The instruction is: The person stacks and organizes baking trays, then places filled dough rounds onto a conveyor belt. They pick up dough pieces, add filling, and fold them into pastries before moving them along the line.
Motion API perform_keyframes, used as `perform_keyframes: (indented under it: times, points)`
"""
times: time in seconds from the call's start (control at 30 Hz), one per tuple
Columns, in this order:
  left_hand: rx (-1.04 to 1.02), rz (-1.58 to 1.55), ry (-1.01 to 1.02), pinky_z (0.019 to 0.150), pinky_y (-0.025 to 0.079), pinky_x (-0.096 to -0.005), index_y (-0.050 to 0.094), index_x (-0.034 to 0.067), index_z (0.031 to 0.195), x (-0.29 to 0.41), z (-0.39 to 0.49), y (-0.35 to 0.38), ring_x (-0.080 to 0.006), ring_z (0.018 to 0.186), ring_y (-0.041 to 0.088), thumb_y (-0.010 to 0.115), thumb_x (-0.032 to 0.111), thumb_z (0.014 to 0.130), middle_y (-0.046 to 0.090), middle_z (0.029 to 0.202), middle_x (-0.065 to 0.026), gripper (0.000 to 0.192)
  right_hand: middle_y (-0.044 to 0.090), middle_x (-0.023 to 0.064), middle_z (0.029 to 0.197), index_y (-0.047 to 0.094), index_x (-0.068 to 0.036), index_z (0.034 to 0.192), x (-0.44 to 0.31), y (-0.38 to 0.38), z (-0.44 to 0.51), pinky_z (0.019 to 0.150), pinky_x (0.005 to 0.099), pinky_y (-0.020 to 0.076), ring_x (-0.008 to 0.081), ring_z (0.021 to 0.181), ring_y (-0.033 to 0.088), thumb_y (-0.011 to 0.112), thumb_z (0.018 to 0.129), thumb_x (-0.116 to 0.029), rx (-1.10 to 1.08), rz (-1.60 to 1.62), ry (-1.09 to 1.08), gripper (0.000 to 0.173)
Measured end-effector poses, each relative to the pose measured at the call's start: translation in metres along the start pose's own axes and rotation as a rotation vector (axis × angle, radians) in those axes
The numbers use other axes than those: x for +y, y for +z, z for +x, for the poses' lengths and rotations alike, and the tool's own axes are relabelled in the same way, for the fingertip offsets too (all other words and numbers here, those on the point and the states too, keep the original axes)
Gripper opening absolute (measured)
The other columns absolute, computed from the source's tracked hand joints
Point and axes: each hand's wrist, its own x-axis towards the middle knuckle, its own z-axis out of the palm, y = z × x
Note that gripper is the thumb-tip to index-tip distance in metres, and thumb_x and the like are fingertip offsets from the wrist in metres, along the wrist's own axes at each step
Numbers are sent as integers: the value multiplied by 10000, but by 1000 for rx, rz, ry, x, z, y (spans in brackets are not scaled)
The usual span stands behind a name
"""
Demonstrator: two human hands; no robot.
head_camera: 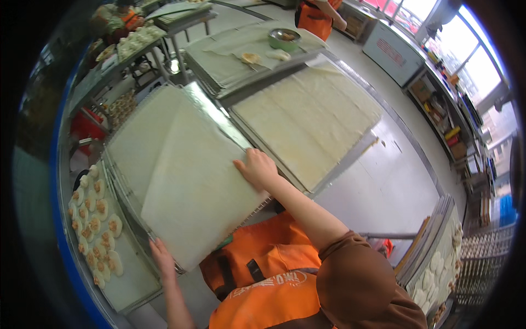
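A wire-edged tray (205, 205) topped with a pale cloth or sheet lies in front of me, its cover showing a diagonal fold. My left hand (163, 259) grips its left edge near the close corner. At the opposite edge, my right hand (259, 169) holds the rim, thumb on the sheet and fingers over the side; the undersides of both hands are hidden. Beneath and beyond it shows another covered tray (139, 123). To the left, a tray (127, 283) carries several dough rounds (94, 224) topped with brownish filling.
Right of my hands, a stack of covered trays (308, 119) sits on a metal table (378, 181). Behind stands a green bowl (284, 40) on another covered tray (230, 45). Dough pieces (431, 271) lie on trays at lower right. Co-workers (316, 18) are at the back.
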Motion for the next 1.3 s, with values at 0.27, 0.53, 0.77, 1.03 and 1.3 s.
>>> perform_keyframes:
  times: [0.27,0.53,0.77,1.03,1.3]
  points:
    - [-39,-54,571,1113,334,-366,405,-15,1417,155,28,10,-243,1331,444,425,113,1034,490,1416,-148,404,591,34,1018,541,-43,1164,113,-22,-146,644,223,463,74,844,558,569,994,-185,728,878,447,224]
    - [-588,249,712,945,474,-382,619,-10,1175,323,94,227,-333,1109,606,542,176,962,644,1178,-174,293,581,78,1019,458,1,1210,154,-34,-126,611,292,574,145,735,591,569,958,-150,361,1212,763,313]
    - [-498,533,585,877,491,-457,617,-21,1082,311,190,324,-390,1017,602,520,155,959,635,1068,-206,235,656,104,976,486,-3,1207,166,-70,-124,573,290,579,193,763,684,518,987,-151,24,1100,903,268]
    - [-480,435,315,850,503,-460,593,-22,1118,300,172,338,-394,980,609,530,141,957,608,1043,-203,237,713,116,1025,619,-11,1155,202,-194,-27,768,326,569,188,923,701,533,967,-140,-1576,421,527,244]
    - [-172,205,-8,798,498,-407,548,-21,1077,299,149,375,-353,923,612,573,86,944,575,1071,-176,172,636,107,1105,629,-49,1116,138,-126,251,893,433,452,322,1039,578,641,849,-33,-391,50,-544,269]
